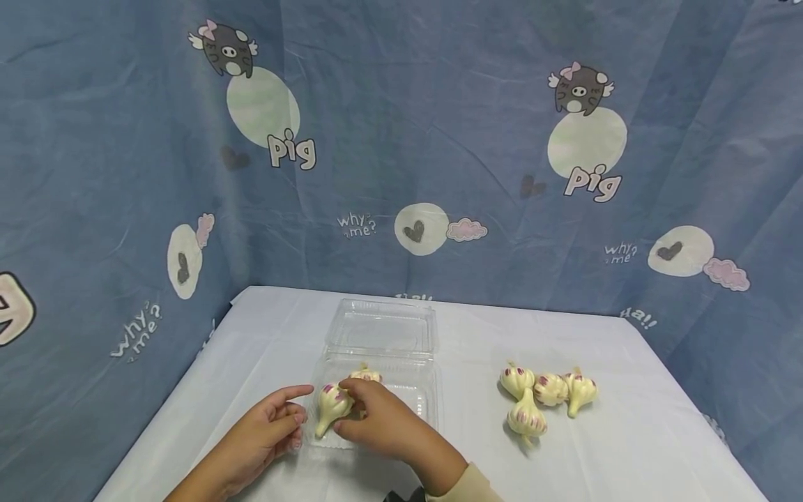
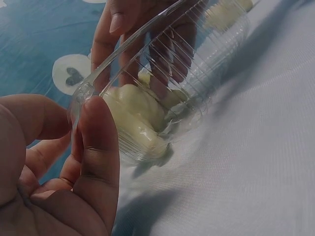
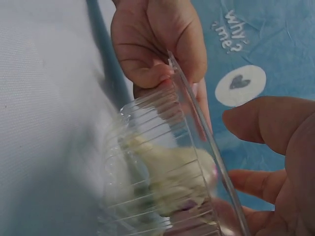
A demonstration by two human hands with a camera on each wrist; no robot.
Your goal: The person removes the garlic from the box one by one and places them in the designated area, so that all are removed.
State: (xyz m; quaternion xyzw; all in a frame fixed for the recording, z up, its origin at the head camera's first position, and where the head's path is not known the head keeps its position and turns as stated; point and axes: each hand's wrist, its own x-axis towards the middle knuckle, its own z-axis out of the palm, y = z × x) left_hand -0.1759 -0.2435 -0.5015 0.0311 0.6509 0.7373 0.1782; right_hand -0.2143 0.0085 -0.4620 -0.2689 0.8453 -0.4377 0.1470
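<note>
A clear plastic clamshell box [image 1: 423,390] lies with its lid [image 1: 381,328] folded back. My left hand [image 1: 263,432] is at its left side; in the left wrist view, thumb and forefinger pinch the rim [image 2: 84,91]. Inside sits a garlic bulb [image 1: 334,404] with purple streaks, its stem pointing at me. Another garlic bulb [image 1: 366,375] lies behind it, partly covered by my right hand [image 1: 383,418]. That hand reaches over the box, thumb and fingers spread apart beside the front bulb. Through the ribbed wall the front bulb [image 3: 177,172] appears blurred in the right wrist view.
To the right, several garlic bulbs [image 1: 551,389] are grouped on the white tablecloth [image 1: 464,348]. A blue curtain [image 1: 376,104] printed with pigs stands behind the table and along its left side.
</note>
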